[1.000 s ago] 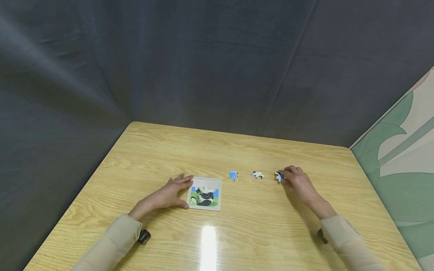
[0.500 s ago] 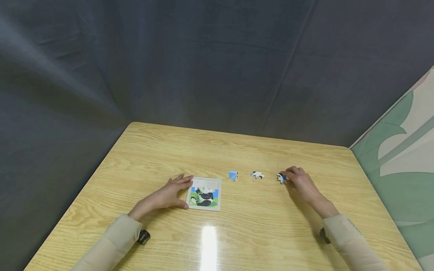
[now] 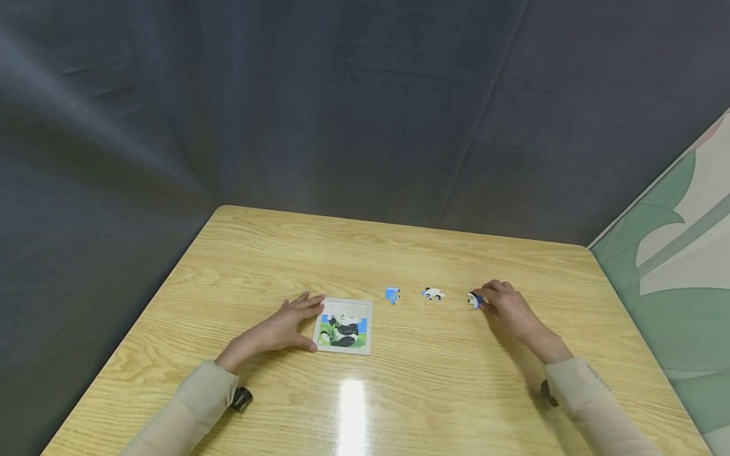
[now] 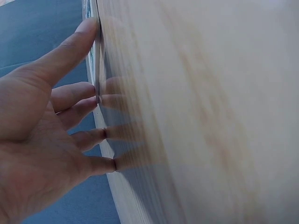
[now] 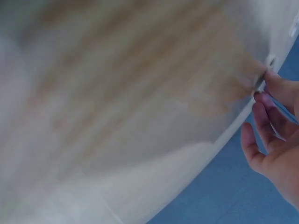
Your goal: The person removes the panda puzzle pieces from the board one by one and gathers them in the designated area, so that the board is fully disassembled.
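Pale yellow wood grain covers the table (image 3: 433, 380) I look down on through the head camera, with a dark blue-grey cloth curtain (image 3: 342, 114) behind it and a green-and-white patterned panel (image 3: 667, 266) on the right. Left of the middle I see a square white-rimmed tray (image 3: 369, 326) holding part of a panda picture (image 3: 345, 332) in black, white, green and blue, with a bare pale strip along its far side. The left hand (image 3: 274, 329) is at the tray's left edge, thumb and fingers spread, thumb by the near corner and fingertips by the far one. Right of the tray, apart from each other, I make out a small blue jigsaw piece (image 3: 392, 294) and a white jigsaw piece with black panda eyes (image 3: 433, 294). Further right, the right hand (image 3: 507, 310) pinches a blue, black and white jigsaw piece (image 3: 473, 300); whether it touches the wood I cannot tell. On the left wrist feed I get the palm side, the thumb against the tray's thin edge and the fingers apart. On the right wrist feed, thumb and forefinger meet on the piece, seen edge-on, while the tabletop blurs before me
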`<state>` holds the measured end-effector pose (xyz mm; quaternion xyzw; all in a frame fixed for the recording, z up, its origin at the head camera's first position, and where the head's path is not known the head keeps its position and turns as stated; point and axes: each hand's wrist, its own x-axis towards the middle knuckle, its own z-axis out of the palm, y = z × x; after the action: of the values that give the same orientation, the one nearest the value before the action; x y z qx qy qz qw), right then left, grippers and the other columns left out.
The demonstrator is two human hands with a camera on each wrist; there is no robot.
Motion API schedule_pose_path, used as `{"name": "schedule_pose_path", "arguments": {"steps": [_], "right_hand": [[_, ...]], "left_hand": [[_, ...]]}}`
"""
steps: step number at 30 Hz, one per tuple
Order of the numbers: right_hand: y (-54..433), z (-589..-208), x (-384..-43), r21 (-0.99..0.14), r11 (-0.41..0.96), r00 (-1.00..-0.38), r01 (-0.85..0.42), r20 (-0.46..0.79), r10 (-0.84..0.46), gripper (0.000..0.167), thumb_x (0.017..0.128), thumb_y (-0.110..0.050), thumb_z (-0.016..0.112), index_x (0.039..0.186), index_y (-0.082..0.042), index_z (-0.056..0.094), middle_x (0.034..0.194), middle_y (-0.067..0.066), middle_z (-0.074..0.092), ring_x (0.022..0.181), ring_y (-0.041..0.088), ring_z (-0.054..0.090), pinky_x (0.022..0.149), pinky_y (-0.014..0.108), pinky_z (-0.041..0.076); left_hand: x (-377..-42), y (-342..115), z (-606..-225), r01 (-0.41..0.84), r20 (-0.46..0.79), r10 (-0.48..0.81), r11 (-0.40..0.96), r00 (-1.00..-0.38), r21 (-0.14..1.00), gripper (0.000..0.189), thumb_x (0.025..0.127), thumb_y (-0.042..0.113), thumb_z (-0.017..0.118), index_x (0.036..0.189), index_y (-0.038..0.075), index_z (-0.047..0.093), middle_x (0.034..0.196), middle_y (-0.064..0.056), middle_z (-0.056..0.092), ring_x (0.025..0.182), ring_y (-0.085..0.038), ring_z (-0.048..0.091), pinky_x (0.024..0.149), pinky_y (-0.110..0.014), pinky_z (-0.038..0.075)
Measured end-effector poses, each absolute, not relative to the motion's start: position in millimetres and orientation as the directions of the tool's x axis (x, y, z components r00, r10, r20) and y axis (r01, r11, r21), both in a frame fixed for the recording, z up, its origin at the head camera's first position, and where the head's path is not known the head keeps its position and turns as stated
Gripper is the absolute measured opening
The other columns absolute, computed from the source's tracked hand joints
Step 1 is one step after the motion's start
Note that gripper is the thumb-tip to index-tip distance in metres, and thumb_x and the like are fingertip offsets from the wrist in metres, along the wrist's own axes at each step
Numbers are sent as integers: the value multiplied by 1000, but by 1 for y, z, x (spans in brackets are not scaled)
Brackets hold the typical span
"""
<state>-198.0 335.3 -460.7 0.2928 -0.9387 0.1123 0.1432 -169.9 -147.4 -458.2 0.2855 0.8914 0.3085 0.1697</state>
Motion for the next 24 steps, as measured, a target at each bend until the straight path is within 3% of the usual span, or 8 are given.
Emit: {"name": "schedule_pose_path", "arguments": {"steps": [11,24], "right_hand": [[336,-452,-202,-199,804,-825,-561,211,-523,30,78,7,74,108,5,68,101,18,62,81,27,58,64,38,53],[336,-454,-200,-225,782,-810,-581,251,-530,31,77,8,74,107,5,68,101,18,62,76,20,55,60,32,50]], "left_hand": [[-170,-147,-457,405,-128,614,648,-779,645,84,76,26,80,142,-5,40,157,-15,22,144,-42,7,108,-69,2],[-169,-146,-457,403,-132,609,655,-782,639,84,75,27,81,142,-5,40,157,-15,22,144,-42,7,109,-68,3]]}}
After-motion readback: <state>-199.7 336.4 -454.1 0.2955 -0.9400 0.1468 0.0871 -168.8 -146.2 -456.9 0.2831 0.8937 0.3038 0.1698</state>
